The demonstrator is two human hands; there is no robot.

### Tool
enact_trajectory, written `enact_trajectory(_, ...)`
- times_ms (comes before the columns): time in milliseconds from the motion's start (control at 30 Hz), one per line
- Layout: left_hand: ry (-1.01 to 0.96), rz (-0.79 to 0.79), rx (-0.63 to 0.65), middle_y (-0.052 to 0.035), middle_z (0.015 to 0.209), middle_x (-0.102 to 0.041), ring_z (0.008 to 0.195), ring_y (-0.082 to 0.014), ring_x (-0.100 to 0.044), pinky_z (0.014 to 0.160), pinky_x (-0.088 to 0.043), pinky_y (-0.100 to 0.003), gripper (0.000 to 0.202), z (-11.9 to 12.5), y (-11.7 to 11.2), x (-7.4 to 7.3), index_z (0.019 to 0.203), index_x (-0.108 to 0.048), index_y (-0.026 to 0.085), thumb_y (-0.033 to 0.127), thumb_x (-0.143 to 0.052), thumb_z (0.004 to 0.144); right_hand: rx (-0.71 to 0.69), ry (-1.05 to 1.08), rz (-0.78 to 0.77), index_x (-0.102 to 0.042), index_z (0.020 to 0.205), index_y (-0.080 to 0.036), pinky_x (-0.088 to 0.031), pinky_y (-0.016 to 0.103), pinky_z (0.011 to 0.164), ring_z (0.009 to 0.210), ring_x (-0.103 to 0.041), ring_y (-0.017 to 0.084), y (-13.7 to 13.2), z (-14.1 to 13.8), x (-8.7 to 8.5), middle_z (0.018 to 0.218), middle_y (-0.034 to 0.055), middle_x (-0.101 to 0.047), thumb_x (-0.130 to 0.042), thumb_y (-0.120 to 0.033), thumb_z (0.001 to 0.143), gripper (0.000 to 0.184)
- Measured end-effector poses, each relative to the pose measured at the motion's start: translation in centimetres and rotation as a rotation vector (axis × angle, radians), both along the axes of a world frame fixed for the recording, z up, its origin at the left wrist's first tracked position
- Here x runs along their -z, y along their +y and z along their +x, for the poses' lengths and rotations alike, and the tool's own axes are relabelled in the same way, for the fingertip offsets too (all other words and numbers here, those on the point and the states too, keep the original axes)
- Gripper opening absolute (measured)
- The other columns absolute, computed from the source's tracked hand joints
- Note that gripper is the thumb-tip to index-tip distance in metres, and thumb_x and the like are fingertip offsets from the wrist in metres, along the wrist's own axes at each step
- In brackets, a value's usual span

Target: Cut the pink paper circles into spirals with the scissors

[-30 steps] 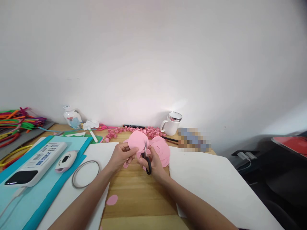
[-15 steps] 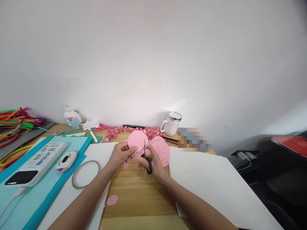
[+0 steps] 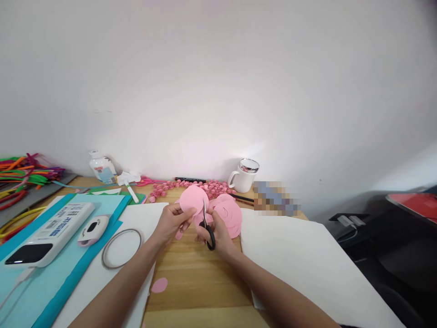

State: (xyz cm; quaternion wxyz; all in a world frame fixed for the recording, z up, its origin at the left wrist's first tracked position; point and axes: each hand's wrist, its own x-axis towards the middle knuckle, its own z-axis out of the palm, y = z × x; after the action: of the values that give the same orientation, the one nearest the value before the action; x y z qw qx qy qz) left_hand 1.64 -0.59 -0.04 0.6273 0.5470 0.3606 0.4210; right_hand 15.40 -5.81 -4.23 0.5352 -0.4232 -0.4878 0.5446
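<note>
Between the thumb and fingers of my left hand [image 3: 175, 221] is a pink paper circle [image 3: 193, 199], held up off the table. My right hand [image 3: 218, 232] grips black-handled scissors [image 3: 210, 237], whose blades point up and lie across the circle's right edge. Behind my right hand, a pile of pink paper circles [image 3: 229, 214] rests on the table, several of them overlapping. Small pink rolled paper roses [image 3: 218, 187] are spread along the back. A pink paper petal [image 3: 160, 285] lies near the front edge.
A white mug [image 3: 244, 176] and a white bottle [image 3: 102, 167] stand by the wall. White sheets [image 3: 300, 255] flank the wooden table [image 3: 198, 282]. At left, a power bank [image 3: 51, 237], a small white device [image 3: 93, 230], a ring of tape [image 3: 122, 248] and colourful pipe cleaners [image 3: 27, 171] lie about.
The paper circle and the scissors have shifted slightly to the left. Both hands keep their hold.
</note>
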Motion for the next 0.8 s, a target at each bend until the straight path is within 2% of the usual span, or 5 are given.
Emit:
enact_trajectory(267,0.099,0.025,0.019,0.0059,0.039,-0.047,0.031,-0.004,-0.036,0.03,-0.027,-0.016,0.031,-0.36,0.1,0.12,0.053,-0.054,0.014,0.035,-0.074,0.064,0.008,0.077,0.012,-0.035,0.105,-0.022,-0.032,0.019,0.045,0.048,-0.043,0.007,-0.03,0.2,-0.51,0.065,-0.008,-0.053,-0.075,-0.032,0.064,0.058)
enact_trajectory(467,0.106,0.05,0.031,0.0054,0.041,-0.048,0.031,-0.0041,-0.036,0.03,-0.029,-0.017,0.031,-0.41,0.16,0.09,0.053,-0.053,0.014,0.036,-0.072,0.065,0.017,0.033,-0.009,-0.035,0.106,-0.022,-0.03,0.02,0.044,0.047,-0.043,0.008,-0.11,0.17,-0.66,0.058,-0.0099,-0.049,-0.073,-0.037,0.065,0.058)
enact_trajectory(800,0.105,0.07,0.031,0.0061,0.039,-0.045,0.032,-0.0039,-0.034,0.031,-0.027,-0.017,0.034,-0.59,0.26,0.05,0.053,-0.053,0.015,0.04,-0.071,0.067,0.034,-0.046,0.024,-0.036,0.107,-0.021,-0.035,0.02,0.043,0.044,-0.048,0.01,-0.03,0.3,-0.31,0.05,-0.0101,-0.052,-0.066,-0.043,0.07,0.052)
